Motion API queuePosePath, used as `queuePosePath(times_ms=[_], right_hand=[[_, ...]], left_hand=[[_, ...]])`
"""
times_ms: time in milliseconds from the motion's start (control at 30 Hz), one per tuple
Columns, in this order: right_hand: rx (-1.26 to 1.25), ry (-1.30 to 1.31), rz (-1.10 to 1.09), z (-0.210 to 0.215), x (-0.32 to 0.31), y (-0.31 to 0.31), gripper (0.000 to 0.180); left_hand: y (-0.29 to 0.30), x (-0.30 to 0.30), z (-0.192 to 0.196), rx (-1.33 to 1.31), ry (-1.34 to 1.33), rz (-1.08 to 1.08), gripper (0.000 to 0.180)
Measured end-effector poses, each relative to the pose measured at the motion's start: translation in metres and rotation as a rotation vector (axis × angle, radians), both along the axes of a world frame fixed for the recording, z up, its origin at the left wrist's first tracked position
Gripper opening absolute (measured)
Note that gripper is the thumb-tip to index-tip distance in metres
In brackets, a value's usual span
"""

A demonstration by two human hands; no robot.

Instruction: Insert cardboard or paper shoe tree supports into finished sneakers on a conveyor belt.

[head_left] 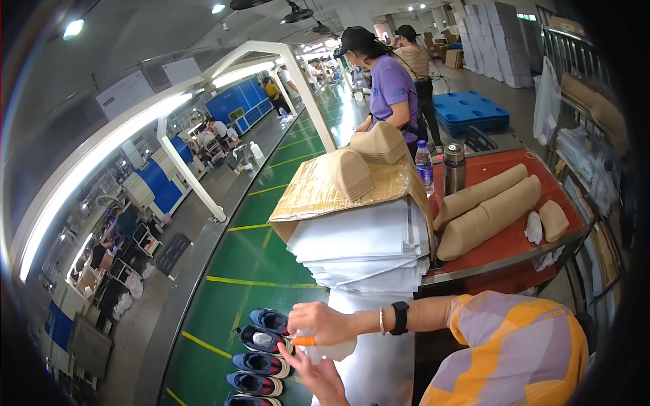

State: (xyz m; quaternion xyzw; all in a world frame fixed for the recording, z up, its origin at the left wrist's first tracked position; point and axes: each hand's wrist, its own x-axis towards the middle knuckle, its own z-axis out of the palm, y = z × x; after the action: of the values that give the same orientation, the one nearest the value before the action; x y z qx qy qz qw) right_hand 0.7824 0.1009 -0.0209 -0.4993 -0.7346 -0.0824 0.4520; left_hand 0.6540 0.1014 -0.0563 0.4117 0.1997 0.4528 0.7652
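Green conveyor belt [257,257] w/ yellow lines runs up the factory floor. Nearest: 5 dark-blue sneakers [261,364] in a row at bottom. Left hand [318,379] open, fingers spread just beside them. Right hand [325,323], orange tape on 1 finger, pinches crumpled white paper [332,350] at the 2nd-from-top shoe. Beyond: white sheet stack [359,243], 2 tan insert rolls [487,210], 2 workers.

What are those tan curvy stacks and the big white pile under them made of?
The tan curved stacks look like moulded paper pulp: matte, fibrous-looking, nested in layers. The white pile seems to be flat card or paperboard sheets, with thin edges showing in a stack. The brown sheet on top looks like corrugated cardboard, though that is less sure.
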Motion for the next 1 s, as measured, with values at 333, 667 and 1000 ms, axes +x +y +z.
queuePosePath(times_ms=[333,667,1000], right_hand=[[-0.192,0.081,0.065,-0.037,0.006,0.014,0.071],[-0.649,0.010,-0.054,-0.038,0.057,0.090,0.046],[-0.872,-0.183,-0.252,-0.077,0.039,0.199,0.051]], left_hand=[[0.058,-0.010,-0.010,0.105,0.021,0.021,0.035],[0.222,-0.041,-0.046,0.830,0.951,0.375,0.043],[0.256,0.022,-0.093,1.138,1.272,0.404,0.036]])
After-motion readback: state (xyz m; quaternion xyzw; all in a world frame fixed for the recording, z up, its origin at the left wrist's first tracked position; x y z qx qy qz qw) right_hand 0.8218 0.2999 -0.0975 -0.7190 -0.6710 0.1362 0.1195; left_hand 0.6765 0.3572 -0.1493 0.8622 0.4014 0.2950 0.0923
